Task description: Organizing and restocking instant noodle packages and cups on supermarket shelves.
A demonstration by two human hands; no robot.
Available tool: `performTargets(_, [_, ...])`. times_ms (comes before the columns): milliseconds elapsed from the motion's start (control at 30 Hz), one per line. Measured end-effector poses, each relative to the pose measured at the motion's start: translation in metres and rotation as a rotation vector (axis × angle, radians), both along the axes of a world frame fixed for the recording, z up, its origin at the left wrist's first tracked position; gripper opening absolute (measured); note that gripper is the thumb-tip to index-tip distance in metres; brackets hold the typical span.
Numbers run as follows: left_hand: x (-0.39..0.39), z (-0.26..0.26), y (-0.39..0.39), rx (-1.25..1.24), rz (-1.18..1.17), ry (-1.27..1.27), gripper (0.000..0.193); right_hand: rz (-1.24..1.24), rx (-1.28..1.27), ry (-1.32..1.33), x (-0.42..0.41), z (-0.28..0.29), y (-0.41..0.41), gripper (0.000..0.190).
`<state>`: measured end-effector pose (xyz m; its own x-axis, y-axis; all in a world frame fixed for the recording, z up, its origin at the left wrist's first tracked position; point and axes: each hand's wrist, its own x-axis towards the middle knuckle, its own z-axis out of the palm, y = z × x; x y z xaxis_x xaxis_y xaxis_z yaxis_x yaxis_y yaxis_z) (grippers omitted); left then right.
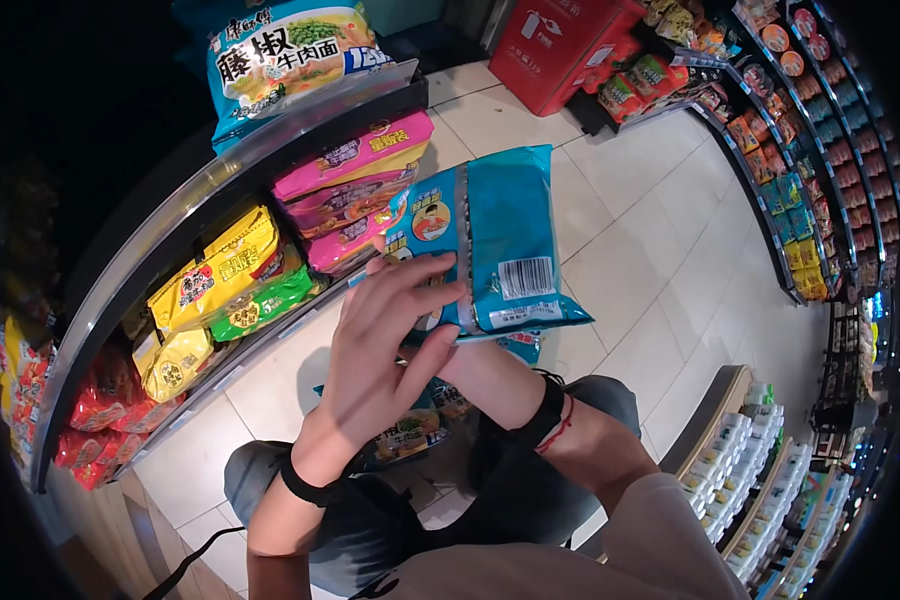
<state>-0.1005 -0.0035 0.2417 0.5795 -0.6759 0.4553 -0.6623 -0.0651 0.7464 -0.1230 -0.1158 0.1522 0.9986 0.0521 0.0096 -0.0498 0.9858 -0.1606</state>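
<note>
A blue plastic multipack of instant noodles (506,217), back side up with a barcode and centre seam, lies over my right hand (457,360). The right hand is mostly hidden under the pack, its fingers out of sight. My left hand (390,322) rests on the pack's near left part, fingers spread across its surface. Below the arms, between my knees, several more blue noodle packs (405,435) are partly visible near the floor. Another blue noodle pack (292,60) stands on the upper shelf at the top left.
The curved shelf (232,169) at left holds pink noodle packs (352,195), yellow packs (217,270), a green pack (262,304) and red packs (105,405). A red fire equipment box (555,52) stands on the tiled floor (630,247). Stocked shelves curve along the right, with white containers (727,450) lower down.
</note>
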Motion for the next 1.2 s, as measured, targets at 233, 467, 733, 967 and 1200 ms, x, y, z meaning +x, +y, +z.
performTargets(233, [0.009, 0.008, -0.010, -0.049, -0.058, 0.125, 0.034, -0.004, -0.033, 0.077, 0.000, 0.001, -0.014, 0.037])
performTargets(467, [0.019, 0.012, 0.007, 0.008, -0.025, 0.086, 0.039, -0.119, -0.183, 0.107, 0.017, -0.003, -0.035, 0.045])
performTargets(733, [0.046, 0.029, 0.039, -0.219, 0.106, 0.134, 0.033, -0.252, -0.422, -0.212, 0.051, 0.067, -0.104, 0.051])
performTargets(967, [0.063, 0.036, 0.067, -0.372, 0.280, 0.214, 0.031, -0.625, -1.140, 0.144, 0.148, 0.158, -0.040, 0.052])
performTargets(1200, [0.064, 0.049, 0.067, -0.432, 0.245, 0.339, 0.028, -0.684, -1.568, 0.193, 0.208, 0.168, -0.033, 0.052])
